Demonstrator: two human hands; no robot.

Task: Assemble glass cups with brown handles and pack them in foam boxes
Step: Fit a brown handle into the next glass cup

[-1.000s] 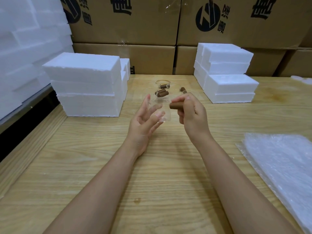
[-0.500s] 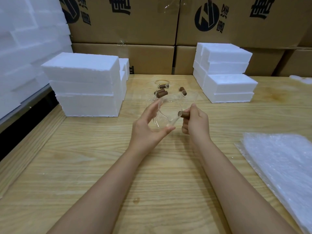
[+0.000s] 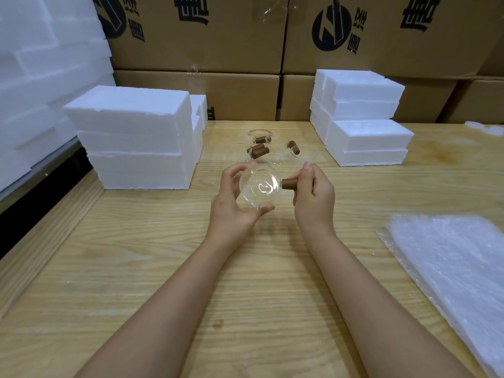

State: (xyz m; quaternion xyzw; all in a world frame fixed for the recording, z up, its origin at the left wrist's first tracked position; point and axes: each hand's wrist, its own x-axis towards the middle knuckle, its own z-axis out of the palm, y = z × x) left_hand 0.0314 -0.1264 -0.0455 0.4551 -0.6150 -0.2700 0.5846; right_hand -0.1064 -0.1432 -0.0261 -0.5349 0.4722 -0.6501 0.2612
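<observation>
My left hand point(image 3: 231, 203) grips a clear glass cup point(image 3: 259, 186) between thumb and fingers, its mouth turned toward me, just above the wooden table point(image 3: 163, 268). My right hand point(image 3: 313, 192) pinches a brown handle point(image 3: 288, 184) whose end meets the cup's right side. Behind the hands lie several more glass cups point(image 3: 275, 156) with brown handles point(image 3: 258, 151) on the table. White foam boxes stand stacked at the left point(image 3: 136, 137) and at the right point(image 3: 365, 124).
Bubble wrap sheets point(image 3: 458, 268) lie at the right edge of the table. Large cardboard cartons point(image 3: 218, 45) form a wall behind. More white foam point(image 3: 41, 64) is piled at the far left, beyond the table's raised wooden edge point(image 3: 41, 241).
My left hand went from open to gripping the cup and turned its mouth toward me. My right hand lowered the brown handle and brought it level against the cup's right side.
</observation>
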